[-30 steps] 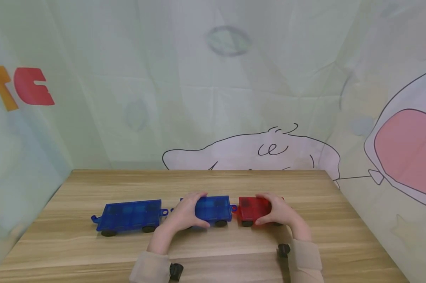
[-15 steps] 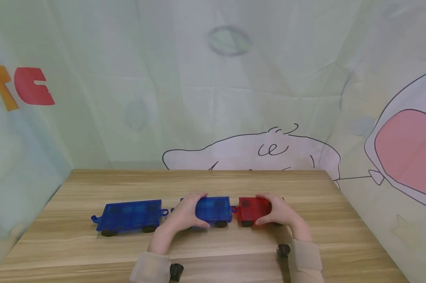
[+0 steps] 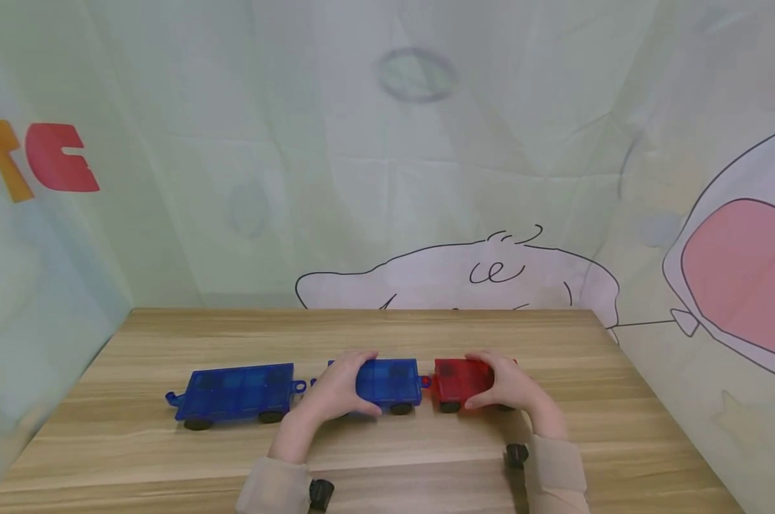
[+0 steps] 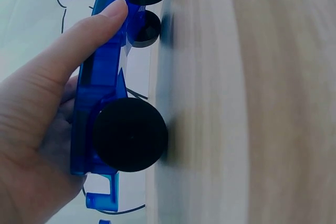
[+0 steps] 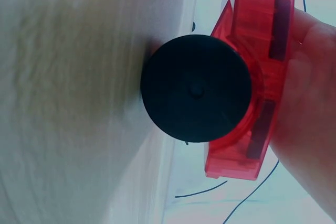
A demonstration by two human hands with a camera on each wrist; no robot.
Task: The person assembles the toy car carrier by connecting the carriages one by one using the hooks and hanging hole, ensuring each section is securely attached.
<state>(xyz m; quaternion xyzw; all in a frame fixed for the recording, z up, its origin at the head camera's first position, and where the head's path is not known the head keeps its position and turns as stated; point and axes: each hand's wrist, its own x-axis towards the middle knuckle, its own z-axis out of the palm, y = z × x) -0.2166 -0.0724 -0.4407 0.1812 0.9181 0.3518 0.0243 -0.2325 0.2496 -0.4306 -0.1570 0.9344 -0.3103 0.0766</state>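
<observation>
My left hand (image 3: pixel 338 385) grips a translucent blue toy train car (image 3: pixel 388 380) by its left part, thumb on the near side and fingers over the far side. In the left wrist view, black wheels (image 4: pixel 131 135) show under this blue car, right at the wood. My right hand (image 3: pixel 509 385) holds a red toy train car (image 3: pixel 458 380) around its right end, which it partly covers. A blue ring (image 3: pixel 426 382) on the middle car overlaps the red car's coupling end. One black wheel of the red car (image 5: pixel 252 77) fills much of the right wrist view.
A longer blue train car (image 3: pixel 239 391) stands to the left, its ring (image 3: pixel 298 386) close to the middle car's hook (image 3: pixel 313 382). All stand in a row on the wooden table (image 3: pixel 374 457). A printed cloth (image 3: pixel 233 143) hangs behind and at both sides.
The right end of the middle blue car has come down slightly, and its ring sits a little lower at the red car's coupling end. Both hands stay nearly in place.
</observation>
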